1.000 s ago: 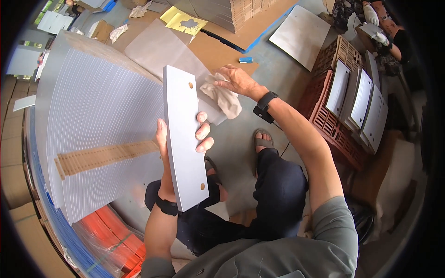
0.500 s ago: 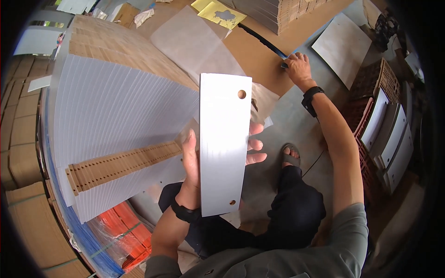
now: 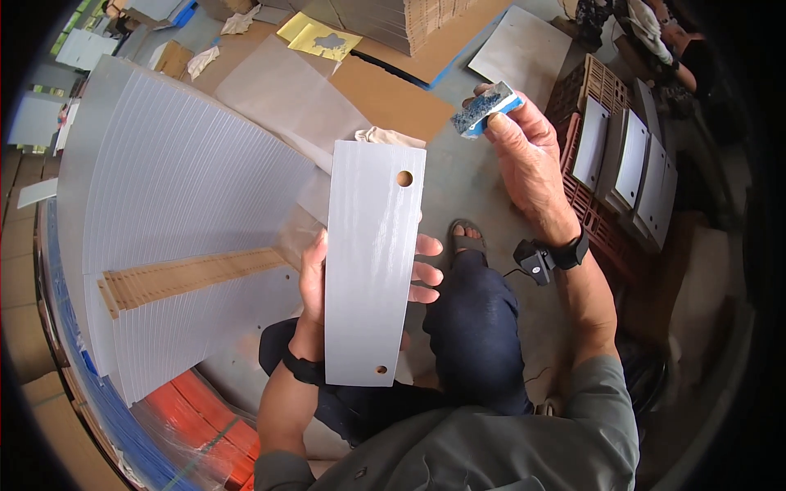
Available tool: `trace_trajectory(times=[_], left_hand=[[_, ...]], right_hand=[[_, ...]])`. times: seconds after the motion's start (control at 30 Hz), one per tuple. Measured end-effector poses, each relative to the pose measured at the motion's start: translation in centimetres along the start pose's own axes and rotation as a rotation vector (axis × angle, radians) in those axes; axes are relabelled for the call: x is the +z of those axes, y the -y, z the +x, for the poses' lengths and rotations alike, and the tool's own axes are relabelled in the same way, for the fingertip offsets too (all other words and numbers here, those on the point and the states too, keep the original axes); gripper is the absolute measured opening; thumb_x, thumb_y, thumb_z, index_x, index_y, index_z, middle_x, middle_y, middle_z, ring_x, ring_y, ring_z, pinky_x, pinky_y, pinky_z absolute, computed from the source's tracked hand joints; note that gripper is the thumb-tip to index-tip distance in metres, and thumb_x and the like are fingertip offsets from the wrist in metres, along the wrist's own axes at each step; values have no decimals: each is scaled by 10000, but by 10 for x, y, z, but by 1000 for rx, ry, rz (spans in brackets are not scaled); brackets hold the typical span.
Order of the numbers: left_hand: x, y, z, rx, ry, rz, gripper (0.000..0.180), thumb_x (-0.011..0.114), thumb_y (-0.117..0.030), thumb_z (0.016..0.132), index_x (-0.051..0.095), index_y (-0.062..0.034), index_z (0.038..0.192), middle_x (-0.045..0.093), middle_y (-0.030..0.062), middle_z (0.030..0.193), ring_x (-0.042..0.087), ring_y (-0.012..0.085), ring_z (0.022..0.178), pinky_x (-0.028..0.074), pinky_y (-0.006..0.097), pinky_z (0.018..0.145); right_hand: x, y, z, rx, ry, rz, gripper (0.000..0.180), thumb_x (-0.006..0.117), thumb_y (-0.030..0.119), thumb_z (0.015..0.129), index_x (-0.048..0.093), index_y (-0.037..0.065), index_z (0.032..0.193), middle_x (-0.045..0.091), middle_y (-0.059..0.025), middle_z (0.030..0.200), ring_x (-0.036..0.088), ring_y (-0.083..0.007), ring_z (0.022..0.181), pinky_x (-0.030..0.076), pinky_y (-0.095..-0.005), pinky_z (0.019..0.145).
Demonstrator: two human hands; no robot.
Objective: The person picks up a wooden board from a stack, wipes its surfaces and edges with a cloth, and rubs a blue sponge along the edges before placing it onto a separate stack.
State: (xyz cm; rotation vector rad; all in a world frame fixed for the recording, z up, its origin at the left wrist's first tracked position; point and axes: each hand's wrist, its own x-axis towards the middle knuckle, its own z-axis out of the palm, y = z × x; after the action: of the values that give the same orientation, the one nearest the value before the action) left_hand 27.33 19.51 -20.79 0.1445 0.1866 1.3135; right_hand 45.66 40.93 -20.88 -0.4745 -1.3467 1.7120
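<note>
My left hand [image 3: 313, 274] grips a long, slightly curved grey board [image 3: 368, 266] from behind, thumb at its left edge and fingers around its right edge. The board stands lengthwise in front of me, with a round hole near its top and a smaller one near its bottom. Raised to the right, my right hand [image 3: 532, 168] pinches a small block [image 3: 485, 110] between thumb and fingers. This block has a dark speckled face and white and blue sides, like a sanding block. Space separates it from the board.
A fanned stack of similar grey boards [image 3: 188, 172] stands at the left. More boards [image 3: 626, 159] lean by a red-brown plastic crate [image 3: 573, 184] on the right. Beyond are a yellow sheet [image 3: 319, 37], cardboard [image 3: 393, 94] and a person's gloved hand [image 3: 647, 29].
My right hand has lifted from the far cardboard edge and come nearer, now showing the small block. The view has turned, and the board's face appears less bright.
</note>
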Motion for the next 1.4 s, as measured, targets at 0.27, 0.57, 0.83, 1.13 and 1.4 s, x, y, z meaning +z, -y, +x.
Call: trace_trajectory(times=[0.27, 0.57, 0.83, 1.13, 1.4], left_hand=[[21, 41, -19, -70, -12, 94, 970, 418, -664, 966, 169, 61, 1559, 412, 371, 1422, 568, 518, 1186, 470, 643, 1009], [23, 57, -26, -67, -10, 142, 970, 398, -669, 970, 181, 73, 1556, 433, 374, 1399, 605, 484, 1132, 510, 609, 976], [28, 61, -24, -36, -43, 158, 970, 413, -668, 965, 203, 81, 1544, 468, 372, 1358, 649, 440, 1042, 562, 582, 909], [28, 61, -22, -33, -44, 118, 959, 444, -635, 962, 207, 99, 1531, 462, 387, 1333, 649, 446, 1024, 560, 604, 903], [28, 62, -22, -23, -47, 156, 977, 449, -648, 951, 212, 107, 1523, 463, 392, 1322, 651, 440, 1006, 569, 597, 893]], right_hand=[[9, 2, -66, 90, -178, 304, 300, 661, 222, 1008, 640, 58, 1258, 706, -43, 1144, 653, -147, 1094, 523, -371, 986], [22, 13, -99, -123, -287, 6, 237, 705, 136, 976, 640, 31, 1178, 709, -31, 1069, 650, -106, 992, 509, -281, 936], [28, 15, -101, -158, -263, -105, 264, 743, 115, 938, 641, 17, 1160, 699, -31, 1062, 634, -109, 990, 501, -284, 926], [27, 21, -99, -110, -281, -102, 245, 759, 145, 927, 655, 24, 1114, 693, -19, 1029, 613, -105, 966, 496, -296, 925], [21, 21, -98, -84, -267, -122, 243, 756, 151, 931, 655, 30, 1116, 695, -16, 1026, 618, -107, 988, 494, -292, 922]])
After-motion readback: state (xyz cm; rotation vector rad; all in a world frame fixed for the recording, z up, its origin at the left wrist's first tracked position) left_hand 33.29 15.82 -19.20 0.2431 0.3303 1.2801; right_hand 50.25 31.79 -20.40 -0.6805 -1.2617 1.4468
